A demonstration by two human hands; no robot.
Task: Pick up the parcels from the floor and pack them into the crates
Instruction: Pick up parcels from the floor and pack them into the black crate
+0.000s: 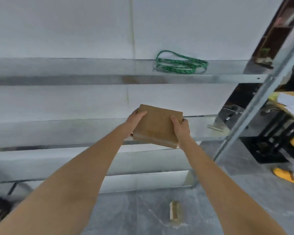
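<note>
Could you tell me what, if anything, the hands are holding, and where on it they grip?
A flat brown cardboard parcel, gripped by its two opposite side edges: left hand, right hand.

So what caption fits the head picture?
Both hands, left and right, hold a brown parcel before metal shelves.

A storeroom: bare metal shelving (176,78), a black crate (268,150), concrete floor (143,217).

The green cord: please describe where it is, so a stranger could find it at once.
Look at the metal shelving along the white wall. On its upper shelf, right of centre, lies the green cord, loosely coiled. It is the only green thing there, above the brown parcel.
</note>
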